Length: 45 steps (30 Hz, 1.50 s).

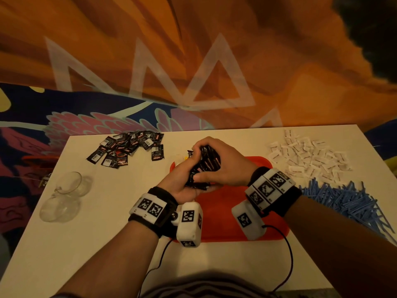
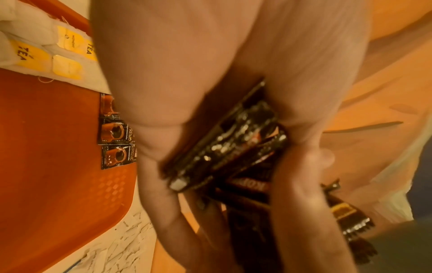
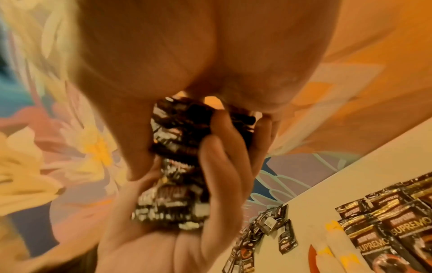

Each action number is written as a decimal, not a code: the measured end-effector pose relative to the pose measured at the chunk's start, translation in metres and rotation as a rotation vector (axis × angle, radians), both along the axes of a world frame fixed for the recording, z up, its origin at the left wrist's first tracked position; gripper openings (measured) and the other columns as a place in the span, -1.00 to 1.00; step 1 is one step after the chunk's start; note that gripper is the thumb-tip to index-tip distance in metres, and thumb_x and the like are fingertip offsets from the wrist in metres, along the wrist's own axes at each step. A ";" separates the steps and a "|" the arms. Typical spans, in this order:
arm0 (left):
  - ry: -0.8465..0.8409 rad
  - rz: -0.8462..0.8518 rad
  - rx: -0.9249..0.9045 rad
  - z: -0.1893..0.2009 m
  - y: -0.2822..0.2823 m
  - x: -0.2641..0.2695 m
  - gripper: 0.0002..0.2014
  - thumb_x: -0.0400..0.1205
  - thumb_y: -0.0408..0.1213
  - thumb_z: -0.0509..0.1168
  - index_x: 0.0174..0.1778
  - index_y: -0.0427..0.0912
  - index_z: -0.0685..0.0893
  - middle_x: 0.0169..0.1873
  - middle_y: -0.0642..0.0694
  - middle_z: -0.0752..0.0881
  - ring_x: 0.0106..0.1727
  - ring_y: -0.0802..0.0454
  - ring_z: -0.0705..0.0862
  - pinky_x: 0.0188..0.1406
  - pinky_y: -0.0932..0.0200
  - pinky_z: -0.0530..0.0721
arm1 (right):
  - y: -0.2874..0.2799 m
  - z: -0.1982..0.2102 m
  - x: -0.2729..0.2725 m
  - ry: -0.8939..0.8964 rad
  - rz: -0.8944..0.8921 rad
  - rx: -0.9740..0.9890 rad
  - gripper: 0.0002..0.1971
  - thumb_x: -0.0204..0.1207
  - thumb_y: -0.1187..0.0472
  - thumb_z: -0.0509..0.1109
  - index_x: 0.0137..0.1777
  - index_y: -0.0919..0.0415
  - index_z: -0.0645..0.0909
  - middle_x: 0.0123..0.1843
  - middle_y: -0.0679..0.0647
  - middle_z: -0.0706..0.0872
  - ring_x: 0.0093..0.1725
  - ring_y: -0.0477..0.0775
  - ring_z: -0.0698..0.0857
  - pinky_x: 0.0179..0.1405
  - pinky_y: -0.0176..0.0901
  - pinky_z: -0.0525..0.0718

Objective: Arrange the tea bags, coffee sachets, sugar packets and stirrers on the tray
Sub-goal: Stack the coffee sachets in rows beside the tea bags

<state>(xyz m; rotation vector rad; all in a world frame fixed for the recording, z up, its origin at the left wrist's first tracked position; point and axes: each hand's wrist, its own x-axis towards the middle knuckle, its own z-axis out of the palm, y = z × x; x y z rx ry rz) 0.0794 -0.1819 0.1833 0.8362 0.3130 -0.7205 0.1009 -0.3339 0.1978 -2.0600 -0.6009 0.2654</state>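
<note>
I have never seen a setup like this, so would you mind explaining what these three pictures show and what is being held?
There is no machine here: a person works with bare hands, wearing a camera on the head and one on each wrist. The wide picture is from the head, looking down at a white table; the other two look along each hand.

The left hand and right hand together grip a bundle of coffee sachets above an orange tray. The left wrist view shows tea bags and a few sachets already lying on the tray.

On the table lie more loose sachets far left, white sugar packets far right, blue stirrers nearer right, and two glass cups at the left.
</note>
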 end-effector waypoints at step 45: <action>0.175 0.104 0.146 -0.046 0.042 -0.013 -0.38 0.49 0.33 0.19 0.07 -0.20 0.69 -0.17 -0.23 0.73 -0.20 -0.11 0.75 -0.05 -0.07 0.73 | 0.019 -0.034 -0.022 0.057 -0.012 -0.135 -0.30 0.22 -0.13 0.68 0.32 -0.16 0.42 0.26 -0.10 0.50 0.20 -0.10 0.53 0.21 -0.16 0.57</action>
